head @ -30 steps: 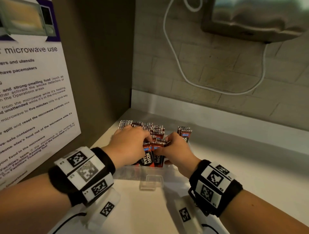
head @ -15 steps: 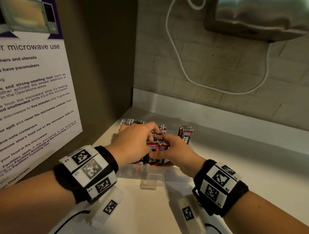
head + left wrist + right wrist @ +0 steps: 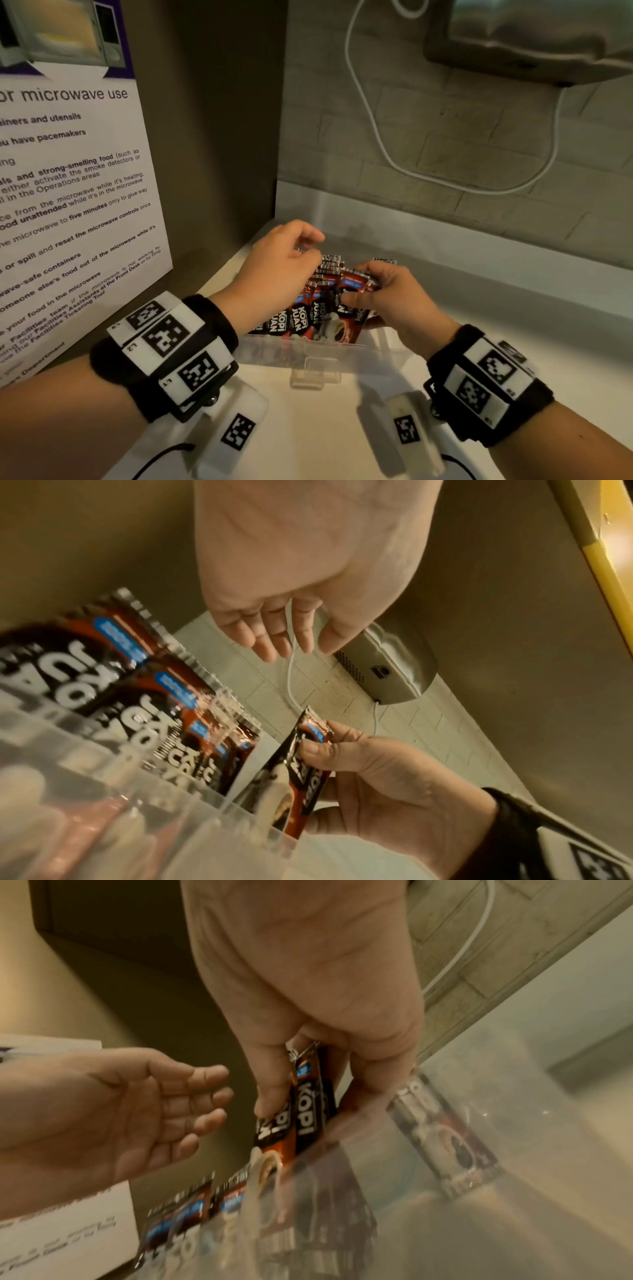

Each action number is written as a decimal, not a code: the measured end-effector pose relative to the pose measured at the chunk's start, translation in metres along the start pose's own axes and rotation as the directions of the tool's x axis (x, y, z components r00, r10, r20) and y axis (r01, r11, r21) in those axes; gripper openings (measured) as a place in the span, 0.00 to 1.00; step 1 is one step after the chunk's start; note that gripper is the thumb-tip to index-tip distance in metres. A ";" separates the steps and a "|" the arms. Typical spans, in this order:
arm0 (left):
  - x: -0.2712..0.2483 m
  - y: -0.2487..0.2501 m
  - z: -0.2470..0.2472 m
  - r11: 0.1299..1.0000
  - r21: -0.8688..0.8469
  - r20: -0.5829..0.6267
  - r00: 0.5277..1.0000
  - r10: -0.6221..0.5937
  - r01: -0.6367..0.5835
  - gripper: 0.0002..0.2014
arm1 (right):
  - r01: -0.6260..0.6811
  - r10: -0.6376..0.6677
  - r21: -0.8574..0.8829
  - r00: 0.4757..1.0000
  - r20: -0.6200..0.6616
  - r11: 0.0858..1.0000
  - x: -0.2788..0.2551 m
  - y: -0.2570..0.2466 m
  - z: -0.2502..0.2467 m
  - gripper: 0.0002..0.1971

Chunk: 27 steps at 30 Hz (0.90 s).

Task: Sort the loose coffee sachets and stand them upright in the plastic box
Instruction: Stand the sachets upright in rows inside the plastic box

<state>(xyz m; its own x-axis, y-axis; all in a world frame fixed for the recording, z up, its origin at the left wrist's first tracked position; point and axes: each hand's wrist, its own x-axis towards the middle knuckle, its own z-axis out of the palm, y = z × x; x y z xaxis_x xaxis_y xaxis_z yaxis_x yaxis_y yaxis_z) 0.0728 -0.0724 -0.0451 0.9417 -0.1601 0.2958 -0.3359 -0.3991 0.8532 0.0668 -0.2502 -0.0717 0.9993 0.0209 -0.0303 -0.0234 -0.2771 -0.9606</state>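
Note:
Red and black coffee sachets point(image 3: 301, 315) stand in a row inside the clear plastic box point(image 3: 308, 351) on the white counter. My right hand point(image 3: 359, 296) pinches a small bunch of sachets point(image 3: 356, 282) at the right end of the row. In the right wrist view that bunch point(image 3: 310, 1110) sits between thumb and fingers of the right hand point(image 3: 311, 1085), its lower end down in the box point(image 3: 445, 1150). My left hand point(image 3: 308, 246) hovers just above the row with relaxed fingers and holds nothing; the left wrist view shows the left hand point(image 3: 294, 645) likewise, above the standing sachets point(image 3: 137, 683).
The box sits in a corner: a dark side panel with a microwave notice point(image 3: 68, 188) stands at the left, a tiled wall point(image 3: 445, 137) behind. A white cable point(image 3: 370, 113) loops down from a grey wall unit point(image 3: 531, 34). Bare counter point(image 3: 513, 325) lies to the right.
My left hand has lifted off the sachets and loosened its fingers. My right hand has drawn its small bunch a little up and to the right.

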 end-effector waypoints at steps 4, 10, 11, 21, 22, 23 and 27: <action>0.001 0.012 0.018 0.954 -0.213 0.146 0.973 -0.180 0.209 0.10 | 0.016 -0.021 -0.073 0.998 -0.063 0.997 -0.004 -0.003 -0.027 0.11; 0.000 0.034 0.058 0.707 -0.411 0.455 0.802 -0.388 0.575 0.28 | 0.024 -0.050 -0.240 0.994 -0.101 0.970 -0.002 0.011 -0.043 0.15; 0.000 0.034 0.066 0.662 -0.429 0.465 0.779 -0.421 0.614 0.24 | 0.038 -0.069 -0.279 0.992 -0.103 0.959 0.000 0.013 -0.043 0.15; 0.024 0.014 0.114 0.505 -0.511 0.524 0.718 -0.458 0.696 0.35 | -0.012 -0.058 -0.559 0.993 -0.108 0.829 0.006 0.027 -0.044 0.27; 0.025 0.013 0.115 0.489 -0.518 0.531 0.712 -0.459 0.702 0.36 | -0.026 -0.057 -0.553 0.989 -0.133 0.833 0.004 0.027 -0.044 0.31; 0.026 0.011 0.117 0.481 -0.522 0.536 0.710 -0.457 0.704 0.37 | -0.047 -0.054 -0.554 0.985 -0.165 0.831 0.003 0.028 -0.044 0.35; 0.030 0.005 0.128 0.475 -0.533 0.528 0.714 -0.460 0.700 0.44 | -0.179 0.055 -0.474 0.963 -0.263 0.862 -0.002 0.035 -0.044 0.49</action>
<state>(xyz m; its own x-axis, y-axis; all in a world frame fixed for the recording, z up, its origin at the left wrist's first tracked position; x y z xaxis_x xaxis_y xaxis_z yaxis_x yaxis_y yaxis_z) 0.0968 -0.1951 -0.0870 0.8168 -0.4074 -0.4085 0.5100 0.1792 0.8413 0.0656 -0.3020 -0.0933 0.9688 -0.2476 -0.0095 -0.1851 -0.6978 -0.6919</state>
